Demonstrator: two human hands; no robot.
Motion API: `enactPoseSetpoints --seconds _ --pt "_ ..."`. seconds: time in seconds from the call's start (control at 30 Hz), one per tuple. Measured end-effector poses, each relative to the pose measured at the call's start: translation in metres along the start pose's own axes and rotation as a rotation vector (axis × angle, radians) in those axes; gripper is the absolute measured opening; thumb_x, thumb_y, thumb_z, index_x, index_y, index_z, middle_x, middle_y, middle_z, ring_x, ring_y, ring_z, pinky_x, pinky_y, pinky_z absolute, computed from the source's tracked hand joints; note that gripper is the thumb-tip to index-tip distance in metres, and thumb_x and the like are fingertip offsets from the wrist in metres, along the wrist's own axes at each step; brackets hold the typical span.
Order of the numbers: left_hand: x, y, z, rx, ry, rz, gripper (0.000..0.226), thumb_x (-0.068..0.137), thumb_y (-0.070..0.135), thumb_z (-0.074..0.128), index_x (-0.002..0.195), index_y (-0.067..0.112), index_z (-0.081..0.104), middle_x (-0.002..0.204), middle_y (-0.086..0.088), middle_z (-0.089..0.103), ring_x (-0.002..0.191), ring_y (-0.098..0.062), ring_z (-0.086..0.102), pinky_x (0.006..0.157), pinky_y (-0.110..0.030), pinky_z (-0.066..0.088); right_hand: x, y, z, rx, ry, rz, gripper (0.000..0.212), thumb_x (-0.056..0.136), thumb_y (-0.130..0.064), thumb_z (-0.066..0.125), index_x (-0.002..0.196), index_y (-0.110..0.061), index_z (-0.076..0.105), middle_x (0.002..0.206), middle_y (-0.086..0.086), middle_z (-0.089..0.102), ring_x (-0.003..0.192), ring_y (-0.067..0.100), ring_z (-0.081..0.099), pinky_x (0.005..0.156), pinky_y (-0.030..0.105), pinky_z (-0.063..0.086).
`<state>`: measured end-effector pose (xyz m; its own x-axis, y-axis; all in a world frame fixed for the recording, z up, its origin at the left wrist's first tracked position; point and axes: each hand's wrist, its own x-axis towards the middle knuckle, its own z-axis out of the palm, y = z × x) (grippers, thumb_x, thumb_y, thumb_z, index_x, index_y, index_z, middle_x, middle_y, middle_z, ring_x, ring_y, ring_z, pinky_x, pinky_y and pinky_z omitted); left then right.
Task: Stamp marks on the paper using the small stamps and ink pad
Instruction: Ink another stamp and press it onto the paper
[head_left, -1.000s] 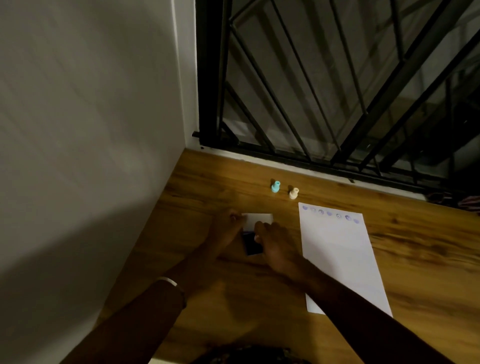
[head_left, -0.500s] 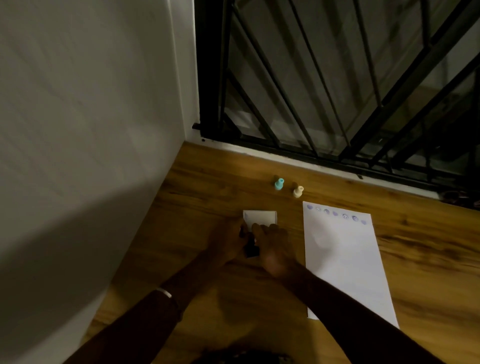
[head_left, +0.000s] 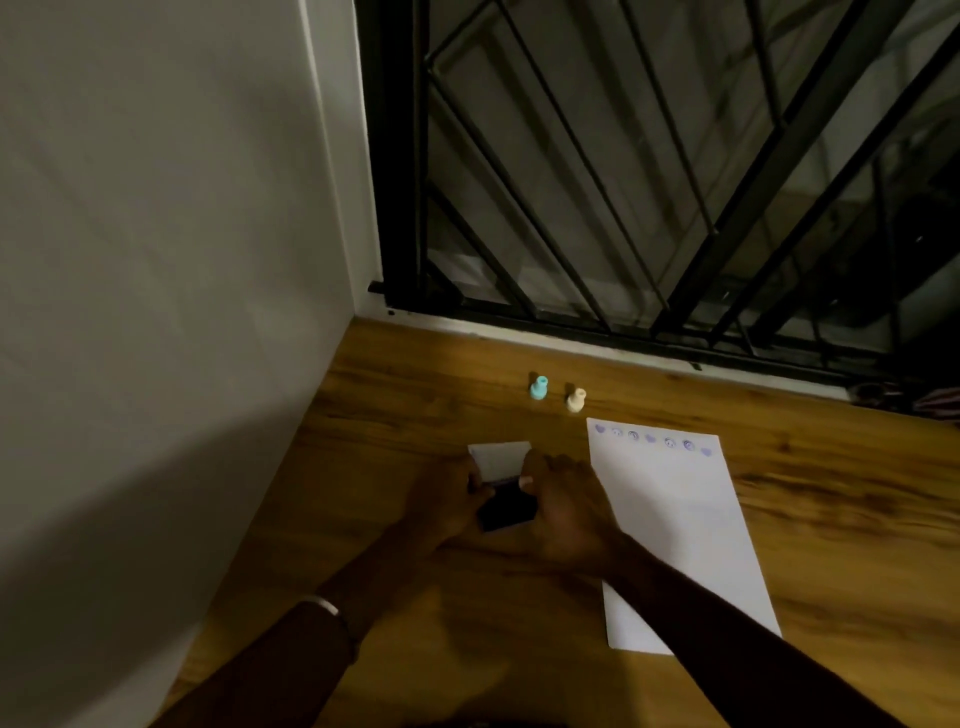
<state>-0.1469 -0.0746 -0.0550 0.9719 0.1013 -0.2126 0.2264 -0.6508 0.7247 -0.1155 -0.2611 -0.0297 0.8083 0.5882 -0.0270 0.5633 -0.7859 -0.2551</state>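
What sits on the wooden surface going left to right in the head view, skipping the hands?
White lid of the ink pad → teal stamp → cream stamp → sheet of paper with a row of purple marks along its far edge.

Two stamps (head_left: 558, 395) stand behind the paper (head_left: 675, 530).

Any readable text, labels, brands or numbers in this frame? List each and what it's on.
No readable text in the head view.
Paper: a row of seven purple stamp marks along its far edge, pictures rather than words, too small to make out.
Ink pad between the left hand and right hand: no label visible.
Teal stamp and cream stamp: no markings visible.
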Motion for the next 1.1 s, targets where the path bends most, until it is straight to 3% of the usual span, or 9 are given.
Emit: enactPoseSetpoints --seconds 0.07,0.13,0.23,0.3,0.37,0.47,0.57,0.73,1.1 --pt "0.003 0.000 -0.001 -0.001 0.004 -0.017 0.023 0.088 0.031 0.065 0.077 0.017 0.051 0.087 -0.010 0.063 0.081 -0.021 0.059 0.064 -0.027 0.037 0.001 0.013 -0.009 -0.007 0.005 0.078 0.064 0.075 -0.072 0.059 0.116 -0.024 0.049 0.108 -0.003 0.061 0.097 0.017 0.057 0.087 0.035 0.043" --pt "0.006 0.004 -0.002 -0.042 0.056 -0.044 0.024 0.090 0.036 0.061 0.078 0.018 0.051 0.079 -0.004 0.058 0.075 -0.017 0.055 0.057 -0.026 0.034 0.001 0.031 -0.016 -0.073 0.038 0.155 0.033 0.092 -0.038 0.055 0.118 -0.019 0.051 0.114 0.005 0.066 0.102 0.023 0.062 0.089 0.037 0.046" --pt "0.013 0.024 0.004 -0.082 0.165 -0.021 0.029 0.091 0.042 0.058 0.075 0.018 0.051 0.065 0.006 0.047 0.065 -0.015 0.051 0.049 -0.024 0.028 0.001 0.058 -0.025 -0.079 0.086 0.248 0.037 0.091 -0.016 0.056 0.127 -0.013 0.048 0.115 0.009 0.068 0.104 0.028 0.064 0.088 0.042 0.051" --pt "0.019 0.042 0.015 -0.081 0.172 0.075 0.026 0.089 0.040 0.061 0.078 0.017 0.054 0.069 0.008 0.049 0.067 -0.012 0.050 0.051 -0.020 0.029 0.003 0.071 -0.032 -0.071 0.091 0.289 0.038 0.087 -0.013 0.060 0.123 -0.015 0.049 0.114 0.006 0.069 0.103 0.027 0.065 0.086 0.043 0.052" --pt "0.026 0.061 0.030 0.009 0.138 0.175 0.027 0.088 0.042 0.061 0.094 0.016 0.060 0.090 0.003 0.061 0.080 -0.011 0.057 0.064 -0.020 0.044 0.008 0.081 -0.038 -0.046 0.082 0.346 0.036 0.085 -0.011 0.063 0.118 -0.017 0.049 0.112 0.004 0.070 0.100 0.027 0.066 0.085 0.044 0.053" --pt "0.037 0.088 0.053 0.173 0.086 0.275 0.043 0.086 0.046 0.060 0.120 0.021 0.055 0.121 -0.002 0.063 0.108 -0.020 0.061 0.089 -0.034 0.052 0.016 0.092 -0.043 -0.011 0.101 0.386 0.036 0.083 -0.007 0.064 0.112 -0.022 0.049 0.111 0.001 0.070 0.102 0.027 0.065 0.086 0.044 0.054" --pt "0.049 0.106 0.072 0.289 -0.016 0.302 0.062 0.084 0.048 0.064 0.135 0.019 0.044 0.136 -0.006 0.056 0.123 -0.028 0.054 0.099 -0.043 0.048 0.024 0.099 -0.044 -0.025 0.088 0.360 0.041 0.080 -0.003 0.063 0.112 -0.022 0.048 0.111 0.001 0.071 0.104 0.028 0.065 0.088 0.044 0.053" --pt "0.059 0.102 0.093 0.413 -0.158 0.229 0.081 0.079 0.050 0.069 0.141 0.013 0.032 0.142 -0.014 0.046 0.130 -0.034 0.045 0.105 -0.047 0.041 0.032 0.104 -0.038 -0.003 0.101 0.281 0.042 0.081 0.001 0.060 0.118 -0.015 0.049 0.112 0.002 0.071 0.107 0.026 0.065 0.088 0.046 0.053" --pt "0.061 0.093 0.098 0.436 -0.131 0.284 0.082 0.077 0.051 0.070 0.139 0.010 0.034 0.138 -0.015 0.049 0.127 -0.034 0.048 0.103 -0.046 0.043 0.040 0.114 -0.030 -0.080 0.085 0.154 0.034 0.080 0.001 0.061 0.112 -0.011 0.059 0.106 0.004 0.072 0.105 0.027 0.065 0.086 0.047 0.051"
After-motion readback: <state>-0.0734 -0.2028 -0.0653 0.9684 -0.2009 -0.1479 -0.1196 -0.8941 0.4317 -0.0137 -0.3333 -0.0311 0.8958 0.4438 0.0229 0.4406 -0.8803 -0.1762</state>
